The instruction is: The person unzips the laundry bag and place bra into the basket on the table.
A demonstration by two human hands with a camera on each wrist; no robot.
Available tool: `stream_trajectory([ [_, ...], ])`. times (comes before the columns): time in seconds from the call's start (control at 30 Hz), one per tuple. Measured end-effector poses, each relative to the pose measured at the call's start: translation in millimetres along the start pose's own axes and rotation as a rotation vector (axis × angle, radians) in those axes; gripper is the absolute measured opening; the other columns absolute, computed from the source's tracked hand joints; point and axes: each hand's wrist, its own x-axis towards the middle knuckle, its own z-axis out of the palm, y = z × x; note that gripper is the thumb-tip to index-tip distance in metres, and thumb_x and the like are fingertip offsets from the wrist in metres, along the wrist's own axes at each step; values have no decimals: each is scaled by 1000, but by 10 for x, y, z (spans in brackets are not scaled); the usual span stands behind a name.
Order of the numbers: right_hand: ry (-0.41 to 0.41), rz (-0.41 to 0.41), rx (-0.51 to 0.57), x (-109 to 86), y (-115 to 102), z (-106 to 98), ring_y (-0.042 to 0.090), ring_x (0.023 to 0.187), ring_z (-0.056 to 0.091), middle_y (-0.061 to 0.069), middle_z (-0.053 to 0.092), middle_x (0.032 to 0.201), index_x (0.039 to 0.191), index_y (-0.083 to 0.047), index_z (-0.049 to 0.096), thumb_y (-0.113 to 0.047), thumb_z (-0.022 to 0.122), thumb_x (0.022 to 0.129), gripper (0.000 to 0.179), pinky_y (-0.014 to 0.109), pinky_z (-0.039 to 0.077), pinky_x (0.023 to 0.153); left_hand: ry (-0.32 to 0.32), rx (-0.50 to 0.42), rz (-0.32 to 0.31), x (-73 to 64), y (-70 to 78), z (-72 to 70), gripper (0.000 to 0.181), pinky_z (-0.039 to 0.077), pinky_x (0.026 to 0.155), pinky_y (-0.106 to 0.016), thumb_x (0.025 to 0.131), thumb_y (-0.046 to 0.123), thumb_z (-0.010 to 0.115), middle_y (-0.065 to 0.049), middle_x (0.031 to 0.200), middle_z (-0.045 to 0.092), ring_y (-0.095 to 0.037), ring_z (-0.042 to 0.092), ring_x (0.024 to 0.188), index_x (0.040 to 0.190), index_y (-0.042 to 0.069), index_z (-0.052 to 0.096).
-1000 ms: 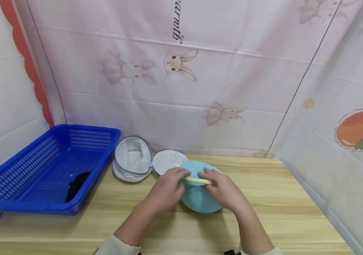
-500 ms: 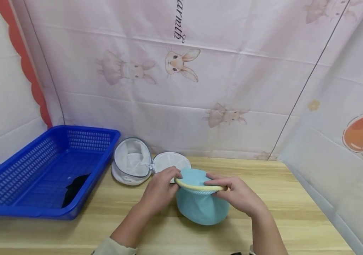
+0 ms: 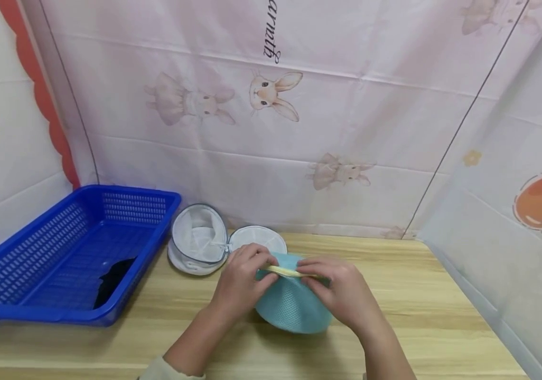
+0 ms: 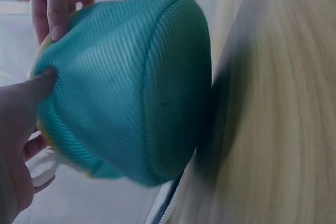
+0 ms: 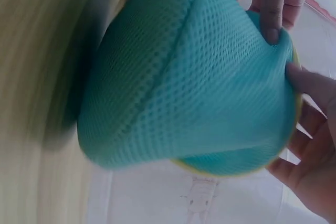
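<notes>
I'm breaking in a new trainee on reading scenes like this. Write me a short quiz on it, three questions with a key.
1. Multiple choice: What colour is the rim of the teal mesh bag that the left hand and right hand are pinching?
A) Red
B) Yellow
C) Black

2. True or false: A black item lies inside the blue basket.

3. Fill in the blank: In the head view, the open white mesh case stands just to the ____ of the blue basket.

Key:
1. B
2. True
3. right
</notes>
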Motion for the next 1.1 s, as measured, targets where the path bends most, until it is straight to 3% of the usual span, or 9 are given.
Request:
stream_trajectory([
  [0.13, 80, -55, 2, -25, 33, -32, 16, 94, 71, -2, 75, 98, 94, -12, 78, 6, 81, 73, 27, 28, 58, 83, -62, -52, -53, -8, -26, -33, 29, 50, 85, -41, 72, 20, 88, 6, 96, 66, -13, 63, 93, 91, 18, 66],
  [0.3, 93, -10, 61, -50, 92, -80, 17, 92, 72, -2, 75, 96, 90, -12, 78, 10, 79, 72, 29, 15, 53, 85, -204, -151, -203, -61, -136, -53, 39, 53, 89, -35, 71, 24, 89, 7, 106, 69, -9, 64, 102, 104, 17, 68],
  [0.43, 88, 32, 30, -82, 131, -110, 17, 92, 72, -2, 75, 96, 90, -13, 78, 10, 79, 72, 29, 18, 54, 83, -206, -218, -240, -87, -195, -65, 30, 54, 88, -33, 75, 12, 85, 7, 102, 69, -9, 65, 100, 100, 17, 70],
  [0.63, 84, 103, -87, -48, 80, -79, 20, 96, 71, 1, 75, 98, 93, -10, 78, 6, 77, 76, 24, 36, 58, 84, -24, -212, -136, -80, -190, -114, 23, 56, 78, -27, 75, 1, 83, 5, 92, 69, -9, 66, 89, 90, 14, 73],
  [0.77, 72, 147, -36, 47, -39, 32, 20, 100, 70, 0, 75, 102, 97, -11, 78, -2, 73, 82, 17, 40, 57, 86, 105, -187, -20, -62, -161, -94, 28, 54, 74, -22, 68, -1, 87, 3, 89, 69, -9, 65, 83, 89, 11, 73],
  [0.93, 45, 188, 30, 205, -191, 202, 11, 99, 69, -7, 74, 101, 97, -16, 79, -25, 74, 89, 13, 33, 58, 84, 141, -146, 98, -15, -66, -62, 26, 54, 72, -20, 69, -1, 86, 2, 88, 69, -10, 64, 82, 90, 8, 75],
  [1.1, 77, 198, 12, 271, -233, 287, 10, 96, 69, -8, 74, 99, 96, -18, 79, -29, 78, 84, 16, 33, 57, 82, 152, -99, 115, 46, 8, -67, 21, 55, 70, -21, 71, 0, 84, 1, 85, 68, -10, 64, 81, 90, 7, 76],
])
